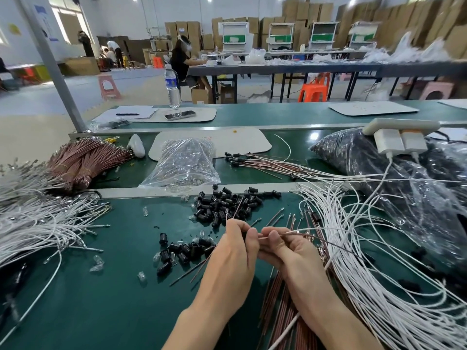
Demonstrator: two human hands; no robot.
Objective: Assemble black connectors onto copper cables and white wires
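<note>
Low over the green desk (101, 311), the left hand (235, 251) pinches a black connector (243, 234), and the right hand (285, 251) pinches a copper cable (298, 233) against it. Loose connectors (225, 200) lie just beyond, with white wires (353, 248) to the right. Farther back, the water bottle (172, 84) has a blue label too blurred to read.

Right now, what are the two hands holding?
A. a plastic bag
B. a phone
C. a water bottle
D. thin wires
D: the left hand and right hand both pinch thin wires, while the bottle and phone sit untouched at the back.
</note>
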